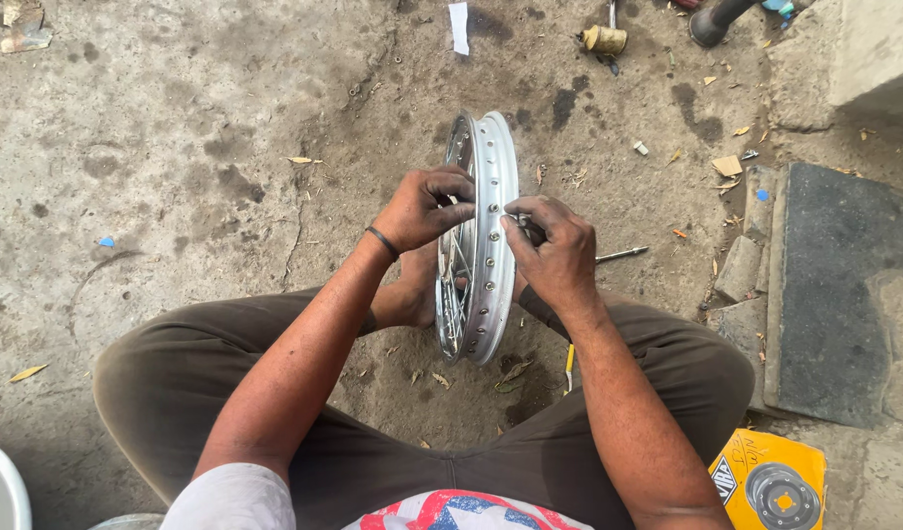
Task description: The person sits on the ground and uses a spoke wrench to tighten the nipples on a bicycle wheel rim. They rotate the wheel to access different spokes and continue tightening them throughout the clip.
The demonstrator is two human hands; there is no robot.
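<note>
Chrome wheel rim gripped: left hand curled, right hand pinching

My right hand covers most of the tool it grips; only a thin metal shaft shows past my knuckles, and I cannot tell what its working end does against the wheel rim. The fingertips of my left hand disappear behind the rim's far edge. The spokes are partly masked by that hand and by my foot. A yellow box is cut off at the bottom edge, a white bucket at the lower left corner. The small yellowish object near the top is too small to identify.
</note>
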